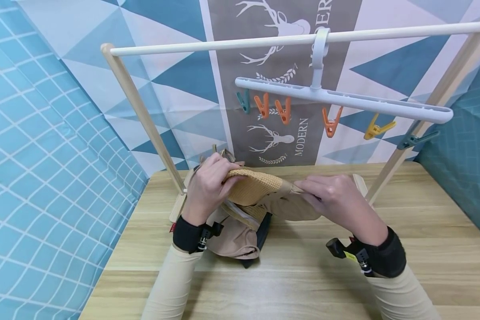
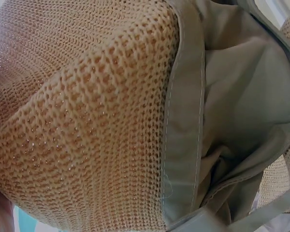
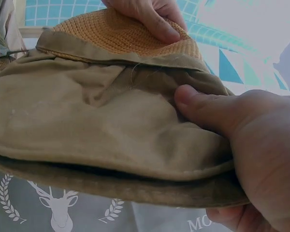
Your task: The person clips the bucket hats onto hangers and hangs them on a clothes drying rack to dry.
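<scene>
A sun hat with a tan woven crown and a khaki cloth brim (image 1: 256, 186) is stretched between both hands above the table. My left hand (image 1: 210, 182) grips the woven crown, its thumb on the weave in the right wrist view. The right hand (image 3: 266, 145) holds the cloth brim at the other end, thumb on top and fingers below. The weave (image 2: 96, 121) fills most of the left wrist view, beside the folded brim. Under the hat lies a heap of beige cloth (image 1: 234, 240) with more woven material and a dark piece (image 1: 265, 226).
A wooden rack with a white top bar (image 1: 224, 45) stands over the table (image 1: 296, 275). From the bar hangs a pale blue hanger (image 1: 344, 98) carrying several clips, including a yellow clip (image 1: 378, 127). Patterned cloth (image 1: 192, 89) covers the back.
</scene>
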A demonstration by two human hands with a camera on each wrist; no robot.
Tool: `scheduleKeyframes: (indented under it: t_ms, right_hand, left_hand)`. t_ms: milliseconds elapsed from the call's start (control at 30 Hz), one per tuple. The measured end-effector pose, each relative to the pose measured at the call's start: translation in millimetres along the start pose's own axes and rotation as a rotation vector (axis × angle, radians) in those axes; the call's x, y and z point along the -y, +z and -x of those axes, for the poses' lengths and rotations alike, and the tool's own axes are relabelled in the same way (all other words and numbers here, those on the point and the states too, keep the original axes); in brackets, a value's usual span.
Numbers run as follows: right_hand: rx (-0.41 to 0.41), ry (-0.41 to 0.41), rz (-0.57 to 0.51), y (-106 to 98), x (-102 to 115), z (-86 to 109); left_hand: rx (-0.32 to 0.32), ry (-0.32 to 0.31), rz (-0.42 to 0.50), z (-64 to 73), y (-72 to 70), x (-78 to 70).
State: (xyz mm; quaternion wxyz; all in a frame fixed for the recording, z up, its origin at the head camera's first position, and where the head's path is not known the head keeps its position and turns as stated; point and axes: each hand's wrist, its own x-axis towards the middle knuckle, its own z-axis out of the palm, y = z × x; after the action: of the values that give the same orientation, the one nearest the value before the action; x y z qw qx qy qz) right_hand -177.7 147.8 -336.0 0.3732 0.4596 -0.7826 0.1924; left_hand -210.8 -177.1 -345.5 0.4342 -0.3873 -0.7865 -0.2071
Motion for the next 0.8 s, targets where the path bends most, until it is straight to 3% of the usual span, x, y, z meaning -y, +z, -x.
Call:
scheduleKeyframes:
  t_ms: [100, 200, 367, 533, 667, 800]
  right_hand:
    - [-0.016, 0.040, -0.032, -1.8, -0.3, -0.1]
    - [-0.065, 0.105, -0.081, -4.0, -1.6, -0.2]
    - [-0.138, 0.226, -0.228, -6.2, -3.3, -0.9]
    - [-0.150, 0.303, -0.365, -3.0, -6.2, -1.3]
    - [-0.177, 0.323, -0.420, 7.9, -8.1, 0.2]
    - [-0.210, 0.339, -0.517, 26.3, -7.0, 1.2]
  left_hand:
    - [-0.018, 0.004, 0.002, -0.2, 1.7, 0.5]
    - [-0.080, -0.002, 0.015, -0.4, 3.8, 2.1]
    - [-0.286, -0.073, 0.114, -2.9, 6.5, 4.6]
    - [-0.468, -0.168, 0.196, -5.2, 5.8, 4.1]
    - [-0.551, -0.239, 0.213, -5.0, 5.8, 1.6]
    - [-0.586, -0.288, 0.219, -4.1, 8.5, -2.6]
